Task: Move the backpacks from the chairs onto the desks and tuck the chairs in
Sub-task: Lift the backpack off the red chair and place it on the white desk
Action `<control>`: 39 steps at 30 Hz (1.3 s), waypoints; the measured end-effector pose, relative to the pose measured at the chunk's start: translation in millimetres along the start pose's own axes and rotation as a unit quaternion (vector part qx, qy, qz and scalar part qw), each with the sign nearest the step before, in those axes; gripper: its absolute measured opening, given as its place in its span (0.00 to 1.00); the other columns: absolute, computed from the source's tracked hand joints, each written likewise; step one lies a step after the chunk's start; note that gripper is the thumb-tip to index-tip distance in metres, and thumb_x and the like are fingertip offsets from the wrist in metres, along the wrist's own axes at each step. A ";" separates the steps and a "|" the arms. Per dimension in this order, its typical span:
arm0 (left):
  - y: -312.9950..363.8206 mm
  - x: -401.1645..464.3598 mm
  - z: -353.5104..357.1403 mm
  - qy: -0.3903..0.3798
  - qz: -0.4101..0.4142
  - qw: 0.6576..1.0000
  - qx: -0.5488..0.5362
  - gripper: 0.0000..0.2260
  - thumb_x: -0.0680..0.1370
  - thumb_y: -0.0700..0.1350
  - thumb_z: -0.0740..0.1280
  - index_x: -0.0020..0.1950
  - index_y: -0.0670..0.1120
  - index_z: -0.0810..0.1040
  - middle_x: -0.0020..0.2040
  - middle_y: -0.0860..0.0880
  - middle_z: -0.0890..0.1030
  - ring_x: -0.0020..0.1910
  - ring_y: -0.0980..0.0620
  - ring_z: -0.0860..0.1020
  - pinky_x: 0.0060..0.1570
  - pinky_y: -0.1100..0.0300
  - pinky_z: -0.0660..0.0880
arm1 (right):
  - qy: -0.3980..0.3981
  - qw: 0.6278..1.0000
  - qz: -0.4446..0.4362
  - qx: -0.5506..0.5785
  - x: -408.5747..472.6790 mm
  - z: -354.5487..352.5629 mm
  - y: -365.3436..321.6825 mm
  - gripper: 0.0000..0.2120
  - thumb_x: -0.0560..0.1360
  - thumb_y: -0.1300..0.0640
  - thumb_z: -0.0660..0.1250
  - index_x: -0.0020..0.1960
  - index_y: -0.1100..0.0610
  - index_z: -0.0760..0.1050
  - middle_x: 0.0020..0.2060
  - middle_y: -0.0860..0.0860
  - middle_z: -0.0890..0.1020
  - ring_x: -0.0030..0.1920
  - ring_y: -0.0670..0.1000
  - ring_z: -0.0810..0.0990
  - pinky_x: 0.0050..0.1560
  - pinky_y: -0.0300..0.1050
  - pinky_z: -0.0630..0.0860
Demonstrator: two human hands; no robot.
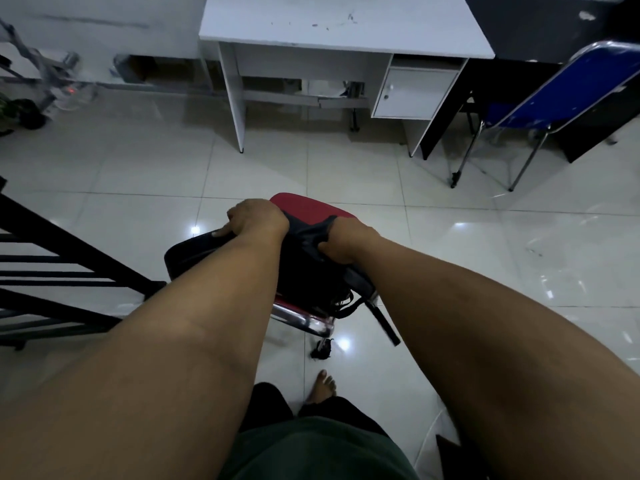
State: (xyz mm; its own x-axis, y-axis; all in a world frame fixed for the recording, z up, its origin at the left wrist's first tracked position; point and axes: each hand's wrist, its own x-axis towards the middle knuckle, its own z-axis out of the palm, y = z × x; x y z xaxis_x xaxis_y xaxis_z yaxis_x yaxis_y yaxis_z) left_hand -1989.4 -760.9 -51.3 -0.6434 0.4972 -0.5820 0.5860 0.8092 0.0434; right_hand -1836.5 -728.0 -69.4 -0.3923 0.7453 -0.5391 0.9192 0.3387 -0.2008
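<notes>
Left hand (254,216) closed on the near-left top edge of the black backpack (304,268); fingers curled over the fabric. Right hand (346,242) closed likewise on the top fabric just to the right, thumb side tucked into a fold. Two-handed hold at the top, probably to share the load and keep the bag upright for the lift.

Backpack located on the red chair (311,206), resting on the seat in the near centre of the floor; straps hanging off the near-right side beside the chrome frame (304,322). Not yet clear whether lifted free of the seat or only gripped.

White desk (346,26) positioned at the far centre, well apart from the red chair; top bare in the visible part, hence a likely drop point. Blue folding chair (554,95) standing at the far right, beside a dark desk (519,36), not tucked in.

Step in hand, by judgement: pick-up of the backpack. Still outstanding: carry to the desk, then tuck-in of the chairs. Risk: loose straps snagging on the frame during the lift.
</notes>
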 end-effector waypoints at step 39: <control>75.1 28.2 1.8 0.141 0.391 0.897 0.146 0.07 0.70 0.43 0.68 0.47 0.48 0.77 0.43 0.46 0.75 0.42 0.43 0.75 0.41 0.55 0.70 | -0.015 0.985 0.140 0.096 24.9 -10.4 37.5 0.12 0.74 0.47 0.67 0.50 0.55 0.74 0.46 0.54 0.80 0.46 0.55 0.78 0.49 0.49 0.77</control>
State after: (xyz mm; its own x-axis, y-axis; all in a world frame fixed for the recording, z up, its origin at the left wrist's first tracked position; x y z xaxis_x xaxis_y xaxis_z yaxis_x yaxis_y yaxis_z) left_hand -1962.7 -686.6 -65.9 -0.0532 0.9705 -0.2350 0.9906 0.0810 0.1101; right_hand -1812.1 -690.8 -81.8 -0.1230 0.7763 -0.6182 0.9818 0.0045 -0.1897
